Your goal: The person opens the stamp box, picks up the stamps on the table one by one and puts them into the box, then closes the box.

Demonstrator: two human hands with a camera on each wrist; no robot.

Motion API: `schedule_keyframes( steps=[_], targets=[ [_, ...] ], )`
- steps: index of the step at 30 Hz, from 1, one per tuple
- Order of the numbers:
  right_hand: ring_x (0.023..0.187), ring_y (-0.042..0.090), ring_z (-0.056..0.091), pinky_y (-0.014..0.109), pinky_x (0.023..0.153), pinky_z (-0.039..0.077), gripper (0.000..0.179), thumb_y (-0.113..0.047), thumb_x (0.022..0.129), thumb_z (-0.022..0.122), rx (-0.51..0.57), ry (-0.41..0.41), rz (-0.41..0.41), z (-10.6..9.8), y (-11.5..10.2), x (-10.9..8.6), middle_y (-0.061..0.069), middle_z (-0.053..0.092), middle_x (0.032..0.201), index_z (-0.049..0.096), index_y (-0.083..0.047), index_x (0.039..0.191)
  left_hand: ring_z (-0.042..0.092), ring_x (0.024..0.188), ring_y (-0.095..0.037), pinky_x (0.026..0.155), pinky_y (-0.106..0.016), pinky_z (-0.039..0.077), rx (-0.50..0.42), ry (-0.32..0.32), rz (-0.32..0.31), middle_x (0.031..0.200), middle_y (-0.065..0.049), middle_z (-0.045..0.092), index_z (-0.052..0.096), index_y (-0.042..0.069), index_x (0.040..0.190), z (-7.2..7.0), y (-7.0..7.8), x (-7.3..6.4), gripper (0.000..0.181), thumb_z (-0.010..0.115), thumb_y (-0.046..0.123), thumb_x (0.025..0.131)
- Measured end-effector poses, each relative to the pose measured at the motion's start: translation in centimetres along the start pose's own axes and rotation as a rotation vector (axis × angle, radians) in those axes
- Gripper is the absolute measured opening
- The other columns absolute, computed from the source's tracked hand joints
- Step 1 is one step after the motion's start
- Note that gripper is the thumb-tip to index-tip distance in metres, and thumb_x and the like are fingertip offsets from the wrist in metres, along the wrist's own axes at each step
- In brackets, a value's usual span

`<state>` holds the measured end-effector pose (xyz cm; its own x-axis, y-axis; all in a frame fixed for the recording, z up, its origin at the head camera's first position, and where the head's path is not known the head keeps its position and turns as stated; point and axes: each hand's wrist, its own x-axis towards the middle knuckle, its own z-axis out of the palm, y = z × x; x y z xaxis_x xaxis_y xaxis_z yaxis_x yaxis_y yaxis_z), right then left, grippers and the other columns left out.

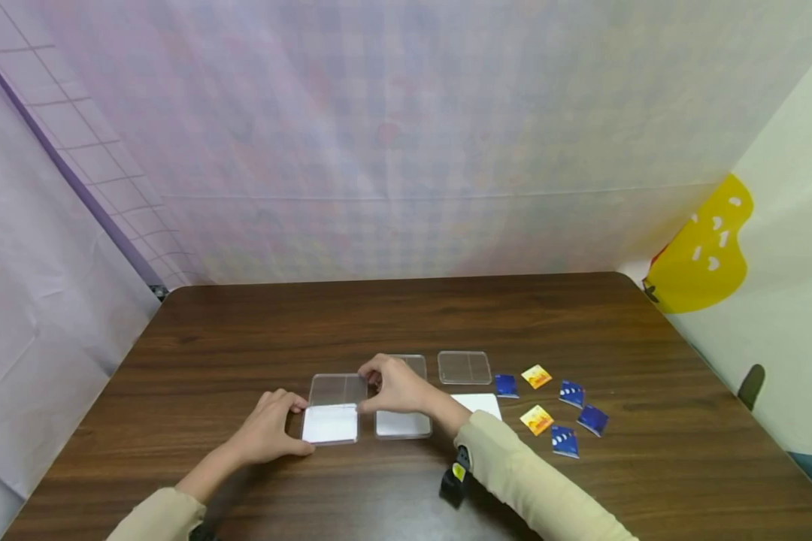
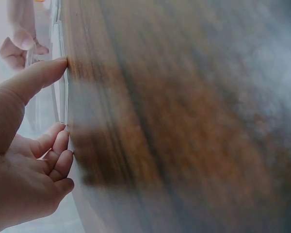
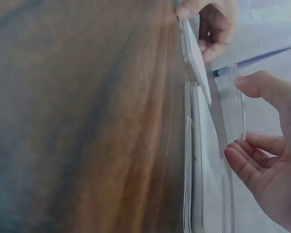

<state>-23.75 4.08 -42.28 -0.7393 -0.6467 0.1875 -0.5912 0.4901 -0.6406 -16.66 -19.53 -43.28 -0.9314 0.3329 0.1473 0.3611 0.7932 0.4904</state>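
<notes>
A clear plastic case (image 1: 329,424) with a white filling lies on the table, its clear lid (image 1: 328,388) raised open at the back. My left hand (image 1: 267,430) grips the case's left side, thumb at the near edge and fingers toward the far corner. My right hand (image 1: 395,385) holds the lid's right edge between thumb and fingers; in the right wrist view the lid (image 3: 236,104) stands tilted up. Just right of it lies a second open case (image 1: 403,426) with a white filling, partly hidden by my right hand. A third case, its lid (image 1: 464,367) folded back, lies under my right forearm.
Several small square packets lie on the right of the table (image 1: 243,330), blue packets (image 1: 565,441) and yellow-orange packets (image 1: 537,420). A patterned cloth (image 1: 392,135) hangs behind the table's far edge. White curtain stands at the left.
</notes>
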Motion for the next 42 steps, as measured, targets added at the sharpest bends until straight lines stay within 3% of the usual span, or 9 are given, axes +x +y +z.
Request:
schedule_keyframes(
  steps=[7,22,42],
  targets=[
    [0.085,0.018,0.057,0.02,0.073,0.047,0.052,-0.021,0.064,0.079,0.046,0.003,0.052,0.0,0.5,0.8,0.009,0.06,0.094,0.061,0.004,0.105,0.043,0.085,-0.018,0.076,-0.033,0.038,0.001,0.001,-0.009,0.086,0.001,0.051,0.059,0.002,0.096,0.1,0.0,0.0,0.056,0.084,0.028,0.053],
    [0.086,0.018,0.058,0.021,0.074,0.047,0.054,-0.023,0.063,0.079,-0.026,0.014,0.104,0.2,0.9,3.0,0.009,0.06,0.093,0.061,0.003,0.106,0.044,0.087,-0.019,0.077,-0.035,0.039,-0.01,-0.005,-0.025,0.087,0.0,0.051,0.059,0.002,0.097,0.2,0.1,-0.1,0.056,0.083,0.028,0.054],
    [0.086,0.019,0.056,0.024,0.075,0.046,0.055,-0.023,0.064,0.079,-0.093,-0.031,0.11,0.2,0.9,3.4,0.01,0.059,0.093,0.06,0.005,0.108,0.044,0.087,-0.019,0.077,-0.035,0.039,-0.024,-0.01,-0.037,0.087,0.001,0.051,0.059,0.003,0.097,0.2,0.0,-0.1,0.055,0.084,0.027,0.054]
  ],
)
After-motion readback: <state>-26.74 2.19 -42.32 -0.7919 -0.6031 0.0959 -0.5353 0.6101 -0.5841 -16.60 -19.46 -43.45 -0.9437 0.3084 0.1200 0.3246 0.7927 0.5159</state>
